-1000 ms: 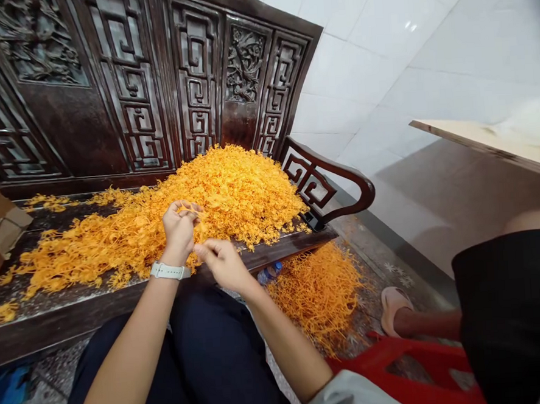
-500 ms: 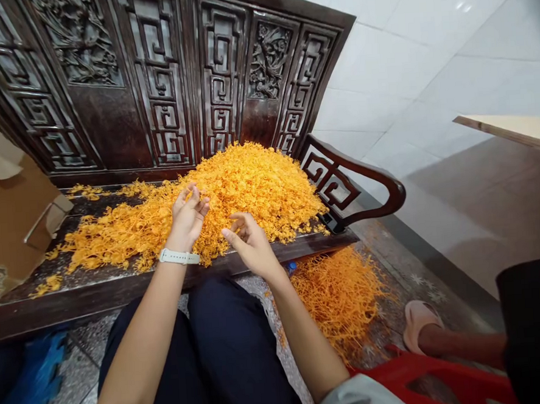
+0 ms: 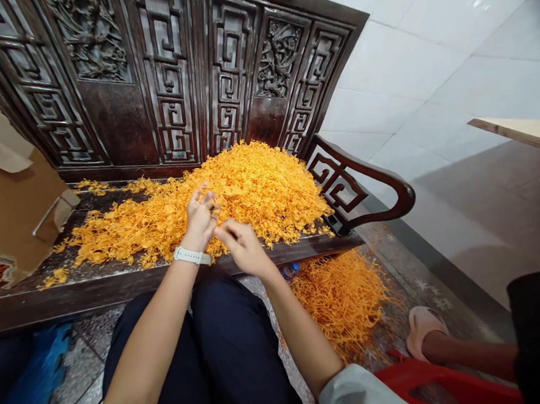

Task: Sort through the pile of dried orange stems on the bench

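Observation:
A big heap of thin orange strands [image 3: 251,191] covers the seat of a dark carved wooden bench [image 3: 119,284]. My left hand [image 3: 201,217], with a white watch on its wrist, hovers over the front of the heap, fingers curled and pinched on a few strands. My right hand [image 3: 240,245] is just beside it, touching it, fingers closed in a pinch on the same small bit of orange strands. Both hands meet at the bench's front edge, above my dark-trousered knees.
A second pile of orange strands [image 3: 342,298] lies on the floor to the right. A cardboard box [image 3: 14,211] sits at the bench's left end. Another person's foot in a pink slipper [image 3: 419,330] and a red plastic stool [image 3: 446,386] are at the right. A wooden board [image 3: 517,131] juts in.
My hands were apart with fingers spread half a second ago; now they have come together and pinched shut on strands. The view has shifted slightly left.

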